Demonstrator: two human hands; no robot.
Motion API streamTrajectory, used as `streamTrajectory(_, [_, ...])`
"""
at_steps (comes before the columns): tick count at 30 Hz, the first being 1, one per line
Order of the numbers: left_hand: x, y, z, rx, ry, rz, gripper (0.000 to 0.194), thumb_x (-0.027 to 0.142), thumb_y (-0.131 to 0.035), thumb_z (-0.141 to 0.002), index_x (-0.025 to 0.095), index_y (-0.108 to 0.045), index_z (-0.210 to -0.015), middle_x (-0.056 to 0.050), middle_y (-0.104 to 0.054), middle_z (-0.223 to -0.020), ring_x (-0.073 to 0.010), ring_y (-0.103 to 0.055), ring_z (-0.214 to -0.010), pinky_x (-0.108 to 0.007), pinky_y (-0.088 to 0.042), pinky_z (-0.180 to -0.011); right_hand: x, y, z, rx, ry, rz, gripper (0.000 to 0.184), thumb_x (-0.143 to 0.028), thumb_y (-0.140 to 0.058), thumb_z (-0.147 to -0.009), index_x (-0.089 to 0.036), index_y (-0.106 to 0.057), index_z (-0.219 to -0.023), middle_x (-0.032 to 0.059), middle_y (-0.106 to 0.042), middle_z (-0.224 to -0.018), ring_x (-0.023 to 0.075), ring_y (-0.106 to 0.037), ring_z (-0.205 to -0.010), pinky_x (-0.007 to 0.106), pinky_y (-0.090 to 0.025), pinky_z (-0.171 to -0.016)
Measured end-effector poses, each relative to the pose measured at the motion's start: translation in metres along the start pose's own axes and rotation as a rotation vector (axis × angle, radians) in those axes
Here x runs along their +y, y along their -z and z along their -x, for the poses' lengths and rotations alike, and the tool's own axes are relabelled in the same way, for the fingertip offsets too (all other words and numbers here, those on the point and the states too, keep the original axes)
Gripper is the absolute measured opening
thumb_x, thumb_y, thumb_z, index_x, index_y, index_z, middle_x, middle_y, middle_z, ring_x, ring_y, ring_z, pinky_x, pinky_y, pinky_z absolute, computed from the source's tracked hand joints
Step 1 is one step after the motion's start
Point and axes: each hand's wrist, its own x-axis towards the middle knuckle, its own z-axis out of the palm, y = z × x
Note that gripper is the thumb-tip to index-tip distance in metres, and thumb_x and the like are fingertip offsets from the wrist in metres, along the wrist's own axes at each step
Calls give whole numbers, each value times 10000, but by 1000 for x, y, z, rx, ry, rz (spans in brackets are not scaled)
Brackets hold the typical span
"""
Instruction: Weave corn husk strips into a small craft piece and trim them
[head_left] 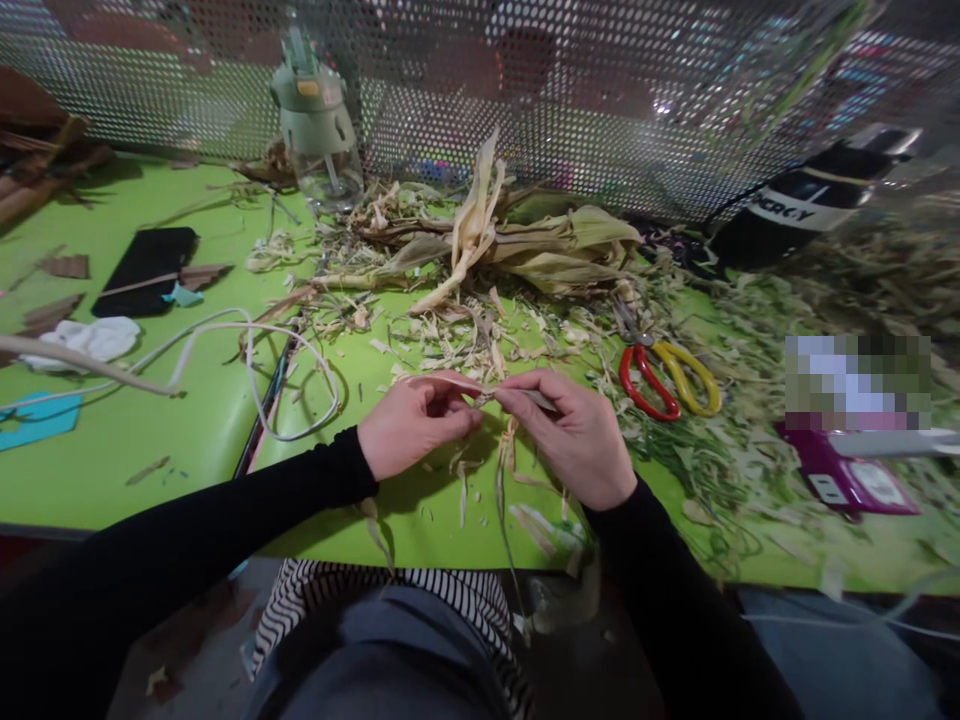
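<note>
Over the front of the green table, my left hand [420,418] pinches one part of a thin, pale strip of dried husk [486,396]. My right hand [574,430] grips the same strip between thumb and forefinger, so the two hands almost meet. Loose husk ends [510,450] dangle below the fingers. Behind the hands lies a pile of dried husks and stalks [555,245], with one pale husk [476,215] sticking up. Scissors [651,372] with one red and one yellow handle rest right of my right hand, their blades partly covered by scraps.
A clear-bottomed bottle [319,130] stands by the perforated metal screen [427,90]. At left are a black phone [146,270], a white cable [251,370] and a crumpled tissue [86,340]. At right, a black bottle [810,205] leans near a purple packet [847,475] among green shreds.
</note>
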Motion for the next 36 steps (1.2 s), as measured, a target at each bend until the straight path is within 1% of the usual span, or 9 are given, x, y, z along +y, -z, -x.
streamTrajectory(3, [-1,0,1,-28,-26,-20,217,209,-666,-742,134,-610,-938,46,-531,-599,-45,-446,-509,-180,-361,-492,0,1,0,-4,-9,-1,132,-301,-598,-863,-190,-647,-810,-2,-663,-706,115,-585,-604,229,-438,-541])
streamTrajectory(6, [0,0,1,-35,-75,-46,207,239,-666,-753,138,-611,-925,23,-581,-649,-62,-504,-559,-192,-404,-534,-1,2,0,7,32,2,96,-275,-615,-853,-193,-646,-816,-5,-669,-721,114,-594,-620,231,-450,-561])
streamTrajectory(10, [5,4,1,111,-238,-280,204,321,-656,-773,158,-662,-896,-32,-646,-841,-100,-565,-714,-230,-458,-642,-4,2,-1,21,152,37,56,-238,-633,-839,-202,-662,-870,1,-688,-781,128,-620,-688,249,-473,-624])
streamTrajectory(12, [8,5,1,163,-265,-323,213,330,-650,-780,158,-675,-903,-32,-649,-825,-97,-558,-692,-230,-461,-635,-5,1,-1,27,195,51,82,-226,-636,-838,-200,-664,-910,9,-695,-808,135,-628,-718,255,-477,-643])
streamTrajectory(19, [8,3,-1,66,-133,9,297,282,-699,-741,122,-652,-987,-54,-700,-871,-104,-635,-711,-250,-527,-689,-7,-4,2,38,221,119,83,-229,-617,-851,-191,-666,-907,30,-696,-802,157,-630,-735,282,-479,-653])
streamTrajectory(26, [8,5,-4,106,-31,98,256,301,-669,-777,126,-652,-962,-37,-686,-798,-106,-649,-686,-234,-526,-623,-8,-3,0,40,164,72,66,-257,-609,-854,-205,-648,-846,19,-673,-755,141,-590,-656,270,-456,-557])
streamTrajectory(30, [10,5,-5,103,-9,129,220,262,-670,-776,128,-651,-949,-12,-677,-750,-81,-622,-644,-213,-511,-609,-7,-2,-1,-23,197,50,84,-233,-606,-852,-192,-629,-783,28,-671,-784,157,-609,-750,301,-491,-672])
streamTrajectory(34, [12,4,-5,71,52,178,163,228,-665,-778,127,-636,-903,19,-658,-659,-66,-598,-564,-204,-499,-581,-7,-1,1,70,67,41,106,-247,-571,-877,-182,-605,-800,7,-624,-717,109,-548,-592,244,-452,-530])
streamTrajectory(36, [13,4,-4,51,87,201,141,218,-652,-789,130,-621,-894,29,-652,-646,-61,-593,-541,-207,-502,-583,-6,-2,1,81,18,-1,96,-280,-598,-863,-186,-608,-870,7,-639,-751,110,-572,-607,235,-467,-528])
